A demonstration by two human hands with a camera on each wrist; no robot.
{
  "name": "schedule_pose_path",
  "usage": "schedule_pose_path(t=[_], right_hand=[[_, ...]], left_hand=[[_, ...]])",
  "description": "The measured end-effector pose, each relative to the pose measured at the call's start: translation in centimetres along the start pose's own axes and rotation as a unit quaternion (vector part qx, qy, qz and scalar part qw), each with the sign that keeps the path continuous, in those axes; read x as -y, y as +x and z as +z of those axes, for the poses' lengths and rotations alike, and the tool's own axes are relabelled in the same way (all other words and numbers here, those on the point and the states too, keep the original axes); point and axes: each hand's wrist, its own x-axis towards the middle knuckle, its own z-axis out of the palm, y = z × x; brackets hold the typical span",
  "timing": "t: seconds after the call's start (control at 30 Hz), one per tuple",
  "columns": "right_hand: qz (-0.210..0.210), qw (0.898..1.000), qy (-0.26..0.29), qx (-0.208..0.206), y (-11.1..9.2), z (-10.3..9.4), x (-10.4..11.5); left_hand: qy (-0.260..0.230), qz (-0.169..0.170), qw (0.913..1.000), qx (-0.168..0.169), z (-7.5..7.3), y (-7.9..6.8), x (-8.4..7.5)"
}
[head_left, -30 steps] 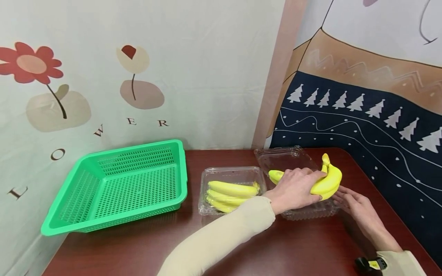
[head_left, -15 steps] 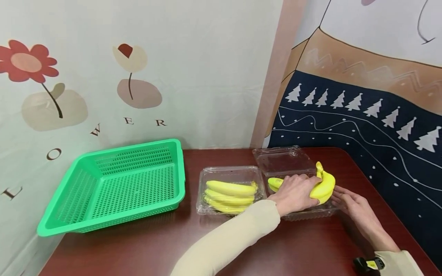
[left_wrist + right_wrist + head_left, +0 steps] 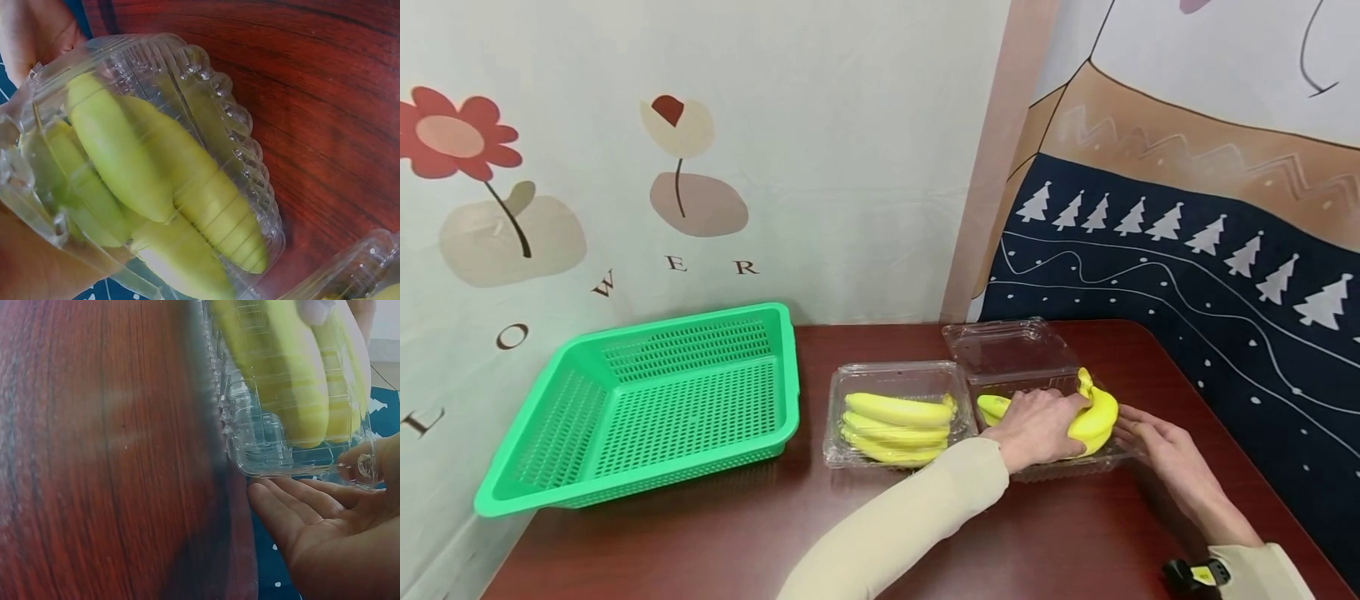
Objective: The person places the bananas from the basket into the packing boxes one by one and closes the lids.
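My left hand (image 3: 1039, 427) grips a bunch of yellow bananas (image 3: 1096, 421) from above, over an open clear plastic container (image 3: 1060, 472). One banana end sticks out to the left of the hand. In the left wrist view, the bananas (image 3: 119, 150) show through the ribbed plastic, within the container's walls. My right hand (image 3: 1172, 458) is at the container's right side. The right wrist view shows its straight fingers (image 3: 294, 506) along the outside of the wall and the thumb on the other side, pinching the rim. The left hand hides part of the bunch.
To the left sits a second clear container (image 3: 842, 450) with several bananas (image 3: 898, 425) in it. A green mesh basket (image 3: 790, 367) stands at the table's left. The hinged clear lid (image 3: 1011, 346) lies folded back behind the right container. A patterned cloth backs the dark red table (image 3: 970, 542).
My left hand has lowered the banana bunch and shifted it slightly left, down into the container. The right hand has stayed at the container's side.
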Motion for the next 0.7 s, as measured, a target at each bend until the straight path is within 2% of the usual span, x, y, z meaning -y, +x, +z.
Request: schedule_pose_path(t=[0.4, 0.7], right_hand=[[0.015, 1.0, 0.002, 0.009, -0.1, 0.1, 0.2], [0.033, 0.999, 0.004, 0.003, -0.2, 0.2, 0.0]], left_hand=[[0.016, 0.0, 0.9998, 0.011, 0.6, -0.2, -0.1], [0.03, -0.003, 0.9996, 0.002, 1.2, 0.0, -0.4]])
